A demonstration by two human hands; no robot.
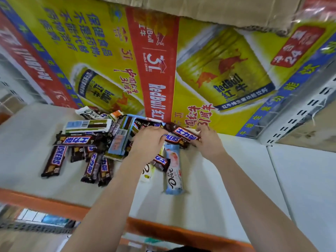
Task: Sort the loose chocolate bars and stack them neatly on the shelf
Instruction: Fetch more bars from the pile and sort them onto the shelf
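A person reaches both bare arms over the orange-edged shelf [209, 206] toward a jumble of chocolate bars; nearest lies a pale blue Dove bar [173, 176], alone and roughly square to the shelf edge, with a Snickers bar [161, 161] peeping out beside it under the left wrist; the left hand [148, 142] is curled over the middle of the loose heap [94, 142], and what its fingers hold, if anything, cannot be told; the right hand [209, 140] pinches the end of a brown Snickers bar [185, 136] lying across another, fingers closed on the wrapper (the grip looks light); the sound course, it seems, is to lift this bar clear, gather like with like, and square each stack on the bare shelf to the right, labels facing one way; behind stands a yellow Red Bull carton [209, 70], touching the heap's far side.
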